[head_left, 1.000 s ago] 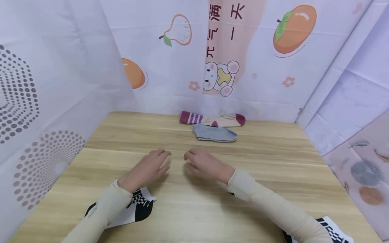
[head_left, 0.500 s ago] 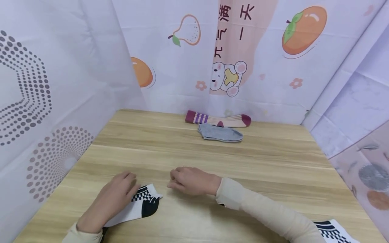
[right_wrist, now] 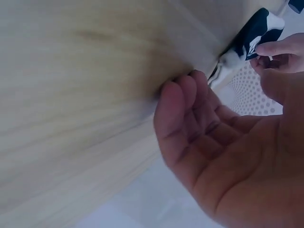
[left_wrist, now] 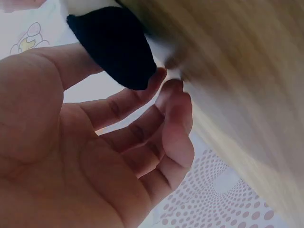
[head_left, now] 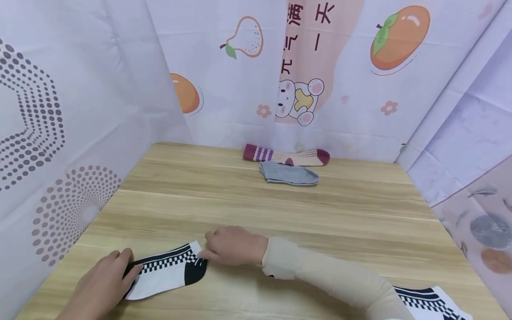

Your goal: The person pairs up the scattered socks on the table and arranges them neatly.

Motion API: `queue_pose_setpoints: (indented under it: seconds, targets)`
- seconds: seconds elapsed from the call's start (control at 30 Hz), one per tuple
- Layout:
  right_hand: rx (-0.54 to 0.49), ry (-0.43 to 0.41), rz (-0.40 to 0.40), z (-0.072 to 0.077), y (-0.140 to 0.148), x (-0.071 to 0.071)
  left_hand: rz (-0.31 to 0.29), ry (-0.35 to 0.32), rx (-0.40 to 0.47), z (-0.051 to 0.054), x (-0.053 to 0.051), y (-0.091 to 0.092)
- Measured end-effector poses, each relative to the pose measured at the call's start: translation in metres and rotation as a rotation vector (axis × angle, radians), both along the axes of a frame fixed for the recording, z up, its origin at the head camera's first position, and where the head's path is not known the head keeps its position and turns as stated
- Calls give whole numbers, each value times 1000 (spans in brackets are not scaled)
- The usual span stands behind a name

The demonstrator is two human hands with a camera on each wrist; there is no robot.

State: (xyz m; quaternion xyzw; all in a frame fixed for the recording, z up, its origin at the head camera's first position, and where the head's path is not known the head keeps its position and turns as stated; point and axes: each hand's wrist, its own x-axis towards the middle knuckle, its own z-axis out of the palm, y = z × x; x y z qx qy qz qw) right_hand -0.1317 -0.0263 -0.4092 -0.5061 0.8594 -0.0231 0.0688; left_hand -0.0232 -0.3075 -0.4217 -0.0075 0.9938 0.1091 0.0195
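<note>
A white sock with black heel and checkered bands [head_left: 160,278] lies flat at the table's front left. Its dark toe [left_wrist: 114,47] sits between the thumb and index finger of my left hand [head_left: 102,282], which pinches that end. At the sock's opening is my right hand [head_left: 236,245], thumb tip at its edge, other fingers loosely bent down to the wood; in the right wrist view nothing lies between those fingers [right_wrist: 183,114]. A similar sock [head_left: 428,303] at the front right is partly hidden by the right sleeve.
A grey sock [head_left: 289,173] lies at the back of the wooden table [head_left: 192,178], just before a striped cream and maroon sock [head_left: 302,158]. Printed curtains [head_left: 224,102] stand behind and along both sides. A small black bit [head_left: 271,276] shows under the right sleeve.
My left hand has moved left and down from over the sock to its toe end. The right hand has moved left to the sock's opening. The view has shifted slightly.
</note>
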Motion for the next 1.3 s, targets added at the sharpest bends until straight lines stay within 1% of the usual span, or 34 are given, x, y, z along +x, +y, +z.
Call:
queue_pose_setpoints:
  seconds: [0.1,0.2,0.27,0.37,0.6,0.7,0.8,0.87,1.1,1.17,1.3]
  targets:
    - [23,43,2,-1,-9,4,22,-102,31,-2,-1,-2]
    - [42,63,10,-2,-16,7,21,-166,58,-5,-2,-4]
    - [48,58,15,-3,-18,8,17,-187,63,-5,-3,-6]
    - [59,60,26,-3,-17,8,-6,-201,78,-5,-4,-6]
    - [49,93,65,-2,-4,5,-75,-160,136,-4,-4,0]
    - [34,92,55,0,5,5,-84,-171,166,-2,-6,3]
    - [17,78,33,4,14,4,-110,-174,191,1,-7,7]
    - [8,71,13,6,20,2,-131,-169,204,3,-10,10]
    - [-18,9,-66,15,43,-6,-254,-30,172,11,-22,25]
    - [-21,6,-82,19,49,-6,-284,-12,177,13,-24,30]
    - [-14,48,-111,25,62,-6,-331,5,179,18,-28,41]
